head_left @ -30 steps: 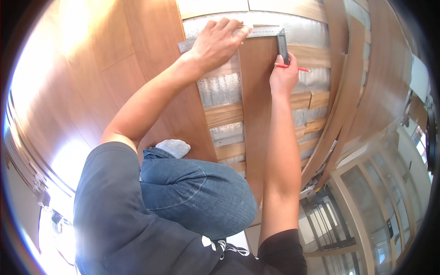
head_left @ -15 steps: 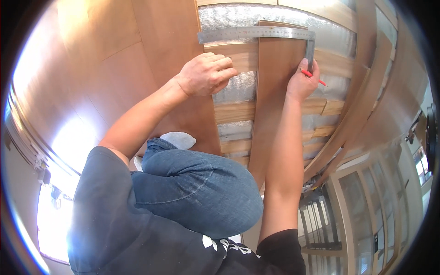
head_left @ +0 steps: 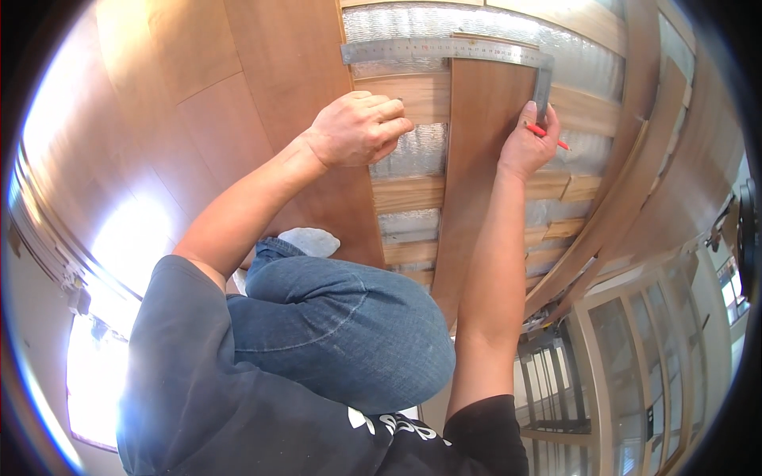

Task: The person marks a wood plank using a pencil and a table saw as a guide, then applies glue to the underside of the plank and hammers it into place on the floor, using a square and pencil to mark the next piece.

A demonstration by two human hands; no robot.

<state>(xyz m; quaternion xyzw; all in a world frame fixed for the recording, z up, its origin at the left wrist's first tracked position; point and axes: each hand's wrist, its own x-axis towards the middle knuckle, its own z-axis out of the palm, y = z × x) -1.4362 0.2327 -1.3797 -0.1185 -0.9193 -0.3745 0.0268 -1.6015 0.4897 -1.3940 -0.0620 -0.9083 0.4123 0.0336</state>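
My right hand (head_left: pixel 529 146) grips the short leg of a metal carpenter's square (head_left: pixel 476 52), with a red pencil (head_left: pixel 548 135) also between its fingers. The square's long leg runs leftward over a brown floorboard (head_left: pixel 486 119) lying loose across the joists. Its left end lies by the edge of the laid wood floor (head_left: pixel 294 79). My left hand (head_left: pixel 359 128) is closed, knuckles up, beside that edge and below the square. What its curled fingers hold, if anything, is hidden.
Pale wooden joists (head_left: pixel 409 193) with silvery insulation (head_left: pixel 421 147) between them fill the gap in the floor. More long boards (head_left: pixel 627 159) lie to the right. My bent knee (head_left: pixel 373 333) is close below. A glazed lattice door (head_left: pixel 619 341) stands at lower right.
My right hand and the square have shifted slightly to the right, and the loose board's upper end appears a little further right. My left hand has stayed nearly still.
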